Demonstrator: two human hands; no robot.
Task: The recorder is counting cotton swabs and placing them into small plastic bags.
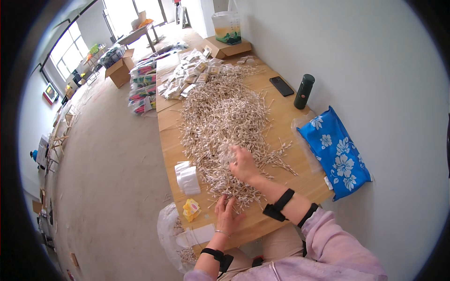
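A large heap of cotton swabs [220, 117] with pale sticks and white tips spreads along the wooden table. My right hand [244, 165] reaches over the near half of the heap, its fingers curled round a bunch of cotton swabs [228, 152] whose edges are slightly blurred. By the heap's near edge my left hand [226, 216] rests with fingers apart, their tips touching the nearest swabs. Left of the heap lie flat clear plastic bags [188, 179]. A small stack of yellow labels [191, 209] is close to my left hand, near a white sheet [202, 235] at the table edge.
Filled small packets [192, 72] pile up at the far end, near a cardboard box [227, 48] bearing a clear bucket [227, 29]. A phone [281, 86], a green bottle [304, 92] and a blue floral package [338, 157] line the wall side. A plastic sack [168, 229] stands lower left.
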